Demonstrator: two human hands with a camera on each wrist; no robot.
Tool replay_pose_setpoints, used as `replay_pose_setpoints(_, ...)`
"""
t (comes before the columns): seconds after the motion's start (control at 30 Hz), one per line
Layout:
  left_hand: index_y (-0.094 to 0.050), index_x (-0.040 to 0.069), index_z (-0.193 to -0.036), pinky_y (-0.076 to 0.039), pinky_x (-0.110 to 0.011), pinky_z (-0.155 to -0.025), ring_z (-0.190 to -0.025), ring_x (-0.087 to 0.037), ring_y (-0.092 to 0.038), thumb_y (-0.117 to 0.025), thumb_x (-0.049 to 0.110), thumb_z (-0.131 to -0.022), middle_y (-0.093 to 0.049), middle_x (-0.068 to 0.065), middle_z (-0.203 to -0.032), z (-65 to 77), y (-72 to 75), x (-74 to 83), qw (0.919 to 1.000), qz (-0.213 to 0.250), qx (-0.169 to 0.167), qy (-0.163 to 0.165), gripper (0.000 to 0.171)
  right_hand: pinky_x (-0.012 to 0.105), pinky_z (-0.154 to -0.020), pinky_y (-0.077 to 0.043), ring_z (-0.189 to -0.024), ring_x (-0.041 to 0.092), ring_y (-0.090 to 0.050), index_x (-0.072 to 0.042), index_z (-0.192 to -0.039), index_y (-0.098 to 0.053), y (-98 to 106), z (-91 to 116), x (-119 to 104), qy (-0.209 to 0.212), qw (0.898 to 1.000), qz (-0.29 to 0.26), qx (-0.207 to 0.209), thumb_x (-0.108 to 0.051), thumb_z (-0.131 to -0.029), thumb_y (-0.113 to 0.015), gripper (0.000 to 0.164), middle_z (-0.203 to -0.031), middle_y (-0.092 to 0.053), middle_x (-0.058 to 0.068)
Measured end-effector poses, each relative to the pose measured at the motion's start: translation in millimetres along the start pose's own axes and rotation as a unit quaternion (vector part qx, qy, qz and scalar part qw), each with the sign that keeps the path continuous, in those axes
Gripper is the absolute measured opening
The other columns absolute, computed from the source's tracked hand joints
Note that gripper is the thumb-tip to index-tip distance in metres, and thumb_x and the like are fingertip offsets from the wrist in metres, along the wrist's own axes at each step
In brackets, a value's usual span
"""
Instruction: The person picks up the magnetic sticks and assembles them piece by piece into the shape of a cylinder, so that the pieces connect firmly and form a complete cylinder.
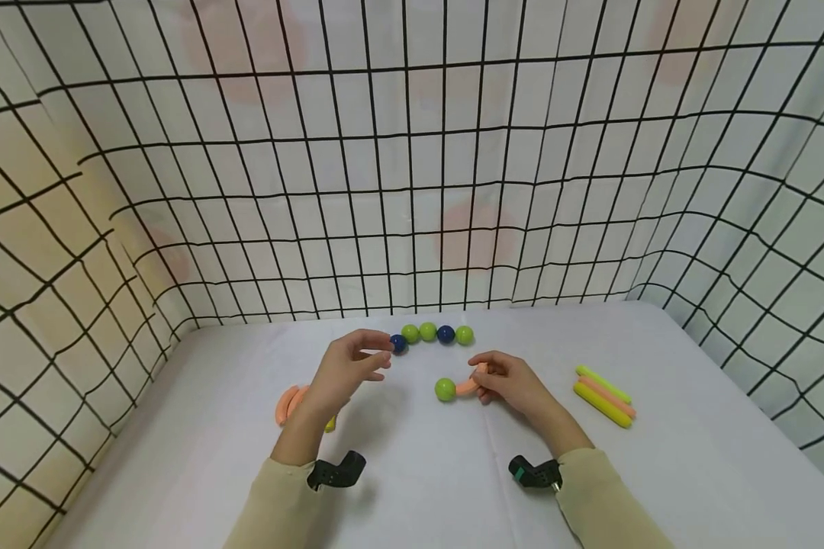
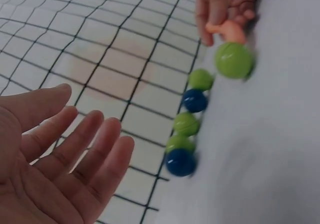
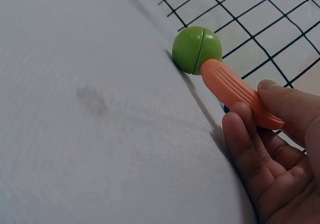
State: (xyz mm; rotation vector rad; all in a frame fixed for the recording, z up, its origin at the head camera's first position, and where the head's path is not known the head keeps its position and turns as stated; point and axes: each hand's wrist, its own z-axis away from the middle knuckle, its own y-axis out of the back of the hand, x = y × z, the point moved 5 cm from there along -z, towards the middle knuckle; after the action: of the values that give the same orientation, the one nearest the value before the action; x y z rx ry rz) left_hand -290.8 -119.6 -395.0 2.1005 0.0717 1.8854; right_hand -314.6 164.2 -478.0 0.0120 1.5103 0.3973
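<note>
My right hand point(image 1: 511, 383) pinches a ridged, curved orange piece point(image 3: 232, 87) between thumb and fingers. The far end of that piece meets a green ball point(image 1: 445, 390) on the white table; a seam runs round the ball in the right wrist view. Holding nothing, my left hand point(image 2: 60, 159) is raised with its fingers spread and slightly bent. From the head view its fingertips seem close to a dark blue ball point(image 1: 399, 344), but the left wrist view shows a gap between them. This ball ends a row of green and dark blue balls.
Behind the left forearm lie curved orange pieces point(image 1: 288, 405) and a partly hidden yellow piece point(image 1: 331, 423). Sticks in green, orange and yellow point(image 1: 601, 404) lie together on the right. A white backdrop with a black grid point(image 1: 412, 183) borders the table point(image 1: 453, 488) at back and sides.
</note>
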Motion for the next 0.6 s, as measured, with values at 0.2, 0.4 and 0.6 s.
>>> replay_pose_setpoints(0.2,-0.061,0.014,-0.13,-0.06,-0.033,-0.084,-0.105,-0.025,-0.069,-0.068,0.018,-0.096,-0.067,-0.011,-0.126,7.9,29.2,8.2,0.9974,-0.07,0.015,0.005,0.036,0.024,-0.07,-0.058,-0.078,0.015,-0.066,-0.006,-0.13,-0.059,-0.4,-1.3,0.9,-0.006,1.0,-0.004,-0.003,-0.017,-0.095,-0.069,0.039,-0.094,-0.064,0.008)
replay_pose_setpoints(0.4,-0.059,0.01,-0.133,-0.059,-0.034,-0.086,-0.11,-0.027,-0.068,-0.066,0.02,-0.097,-0.065,-0.014,-0.13,15.4,61.4,2.8,0.9929,-0.117,0.024,0.007,0.038,0.024,-0.07,-0.058,-0.079,0.015,-0.065,-0.004,-0.131,-0.058,-1.3,-0.1,0.2,-0.002,1.0,-0.016,-0.008,-0.017,-0.095,-0.069,0.04,-0.095,-0.063,0.008)
replay_pose_setpoints(0.6,-0.058,0.008,-0.135,-0.057,-0.035,-0.09,-0.117,-0.031,-0.064,-0.064,0.022,-0.098,-0.062,-0.017,-0.135,20.2,90.1,-7.6,0.9888,-0.142,0.037,0.029,0.04,0.024,-0.07,-0.058,-0.079,0.016,-0.064,-0.003,-0.132,-0.058,-0.8,0.8,-0.8,0.003,1.0,-0.012,-0.011,-0.017,-0.096,-0.068,0.04,-0.096,-0.063,0.009)
